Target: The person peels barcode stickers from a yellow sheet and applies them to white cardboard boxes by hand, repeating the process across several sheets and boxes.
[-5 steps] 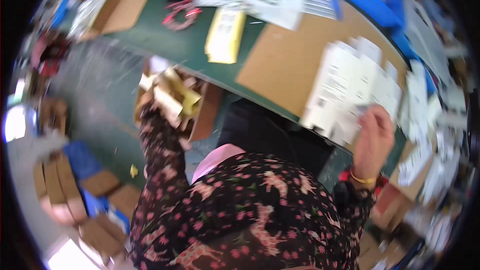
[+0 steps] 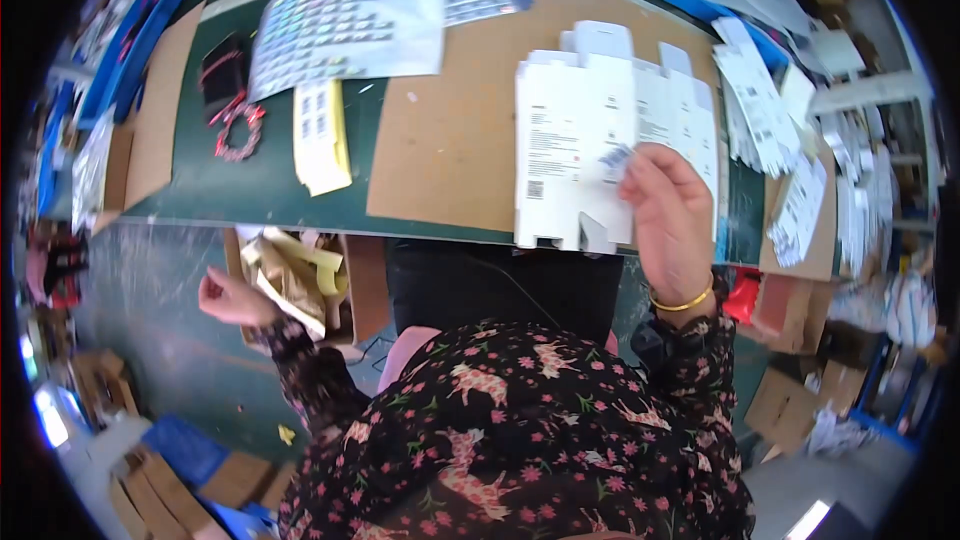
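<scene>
My right hand [image 2: 672, 215], a gold bangle on its wrist, pinches a small clear sticker [image 2: 613, 157] with dark marks between thumb and fingertips. The sticker is over the flat white folding cartons [image 2: 562, 145], printed with small text and lying at the front of the table; whether it touches them I cannot tell. Off the table's front edge, my left hand [image 2: 238, 297] has its fingers curled in, with nothing visible in them. It is beside an open cardboard box [image 2: 365, 290] of paper scraps [image 2: 285, 275] below the table.
A brown cardboard sheet [image 2: 450, 150] lies under the cartons on the green table [image 2: 225, 190]. Clear sticker sheets [image 2: 340, 20], a yellow-edged label stack [image 2: 320, 140] and a red beaded bracelet [image 2: 240, 135] are to the left. More white cartons [image 2: 765, 105] lie on the right.
My left hand has come out of the scrap box to its left side. The right hand stays over the cartons with the sticker. The whole view has turned.
</scene>
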The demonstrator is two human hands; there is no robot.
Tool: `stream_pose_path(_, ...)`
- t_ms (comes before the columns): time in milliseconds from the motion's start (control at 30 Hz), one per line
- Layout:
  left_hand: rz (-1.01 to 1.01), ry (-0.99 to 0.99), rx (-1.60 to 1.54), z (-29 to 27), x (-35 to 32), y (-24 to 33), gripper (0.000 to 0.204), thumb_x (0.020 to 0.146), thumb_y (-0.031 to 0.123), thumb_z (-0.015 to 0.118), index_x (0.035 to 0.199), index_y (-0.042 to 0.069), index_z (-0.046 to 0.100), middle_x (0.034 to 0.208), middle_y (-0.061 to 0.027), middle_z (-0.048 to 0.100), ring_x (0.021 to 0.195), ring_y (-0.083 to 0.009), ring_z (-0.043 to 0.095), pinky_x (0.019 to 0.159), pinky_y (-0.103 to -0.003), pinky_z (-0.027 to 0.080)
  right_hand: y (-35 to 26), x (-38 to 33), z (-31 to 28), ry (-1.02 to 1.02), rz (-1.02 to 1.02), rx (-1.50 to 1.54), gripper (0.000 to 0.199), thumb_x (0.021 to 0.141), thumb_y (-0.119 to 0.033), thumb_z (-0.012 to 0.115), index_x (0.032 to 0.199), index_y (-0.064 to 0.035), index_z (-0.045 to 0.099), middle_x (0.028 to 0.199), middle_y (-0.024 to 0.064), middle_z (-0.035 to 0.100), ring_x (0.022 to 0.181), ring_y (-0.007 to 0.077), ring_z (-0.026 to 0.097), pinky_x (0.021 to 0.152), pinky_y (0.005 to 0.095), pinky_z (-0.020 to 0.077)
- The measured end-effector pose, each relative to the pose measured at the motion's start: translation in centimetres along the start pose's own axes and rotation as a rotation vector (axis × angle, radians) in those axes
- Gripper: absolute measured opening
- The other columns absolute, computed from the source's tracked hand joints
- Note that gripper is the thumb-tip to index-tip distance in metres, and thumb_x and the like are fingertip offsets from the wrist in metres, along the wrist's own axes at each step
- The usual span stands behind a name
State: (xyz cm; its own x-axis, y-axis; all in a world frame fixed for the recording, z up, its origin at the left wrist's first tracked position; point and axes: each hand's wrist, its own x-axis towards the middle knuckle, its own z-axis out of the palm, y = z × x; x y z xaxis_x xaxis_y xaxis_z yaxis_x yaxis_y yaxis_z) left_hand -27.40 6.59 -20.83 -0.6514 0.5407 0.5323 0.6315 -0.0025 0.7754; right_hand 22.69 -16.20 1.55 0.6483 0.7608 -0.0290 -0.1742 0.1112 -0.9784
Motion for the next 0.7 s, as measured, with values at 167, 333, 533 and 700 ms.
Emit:
stream_pose_path(167, -0.054, -0.602, -0.605, -6.3, -6.1, 23.9, 0.008, 0.107, 0.005, 0.071, 0.111, -0.002, 0.070, 0.109, -0.0020, 0.070, 0.098, -0.0112, 0.063, 0.088, -0.027, 0.053, -0.7, 0.3, 0.5, -0.148, 0.177, 0.143, 0.021, 0.107, -0.006, 0.068, 0.124, 0.0045, 0.071, 0.103, 0.0054, 0.070, 0.093, 0.0141, 0.064, 0.088, 0.0305, 0.0520)
stream_pose_path(333, -0.267, -1.512, -0.873, -5.6, -12.7, 33.6, 0.012, 0.103, 0.003, 0.076, 0.115, -0.002, 0.074, 0.109, -0.0020, 0.073, 0.096, -0.0057, 0.066, 0.085, -0.021, 0.053, -1.1, -0.3, 0.6, -0.143, 0.242, 0.212, 0.021, 0.107, -0.009, 0.069, 0.123, 0.0041, 0.072, 0.101, 0.0045, 0.070, 0.091, 0.0132, 0.063, 0.087, 0.0303, 0.0515)
stream_pose_path(533, -0.538, -1.803, -0.959, -4.2, -16.4, 36.6, 0.012, 0.104, 0.005, 0.075, 0.115, 0.000, 0.074, 0.103, 0.0006, 0.072, 0.092, -0.0065, 0.063, 0.084, -0.023, 0.051, -1.0, -1.5, 0.3, -0.132, 0.264, 0.220, 0.020, 0.108, -0.011, 0.069, 0.121, 0.0037, 0.072, 0.098, 0.0031, 0.070, 0.089, 0.0115, 0.062, 0.086, 0.0298, 0.0514)
stream_pose_path(700, -0.558, -1.825, -1.009, -3.3, -17.2, 35.8, 0.012, 0.103, 0.007, 0.077, 0.113, 0.000, 0.074, 0.101, 0.0018, 0.072, 0.090, -0.0050, 0.063, 0.081, -0.022, 0.050, -0.9, -1.7, -0.2, -0.155, 0.273, 0.155, 0.021, 0.106, -0.010, 0.072, 0.122, 0.0031, 0.073, 0.098, 0.0017, 0.070, 0.091, 0.0116, 0.063, 0.086, 0.0285, 0.0515)
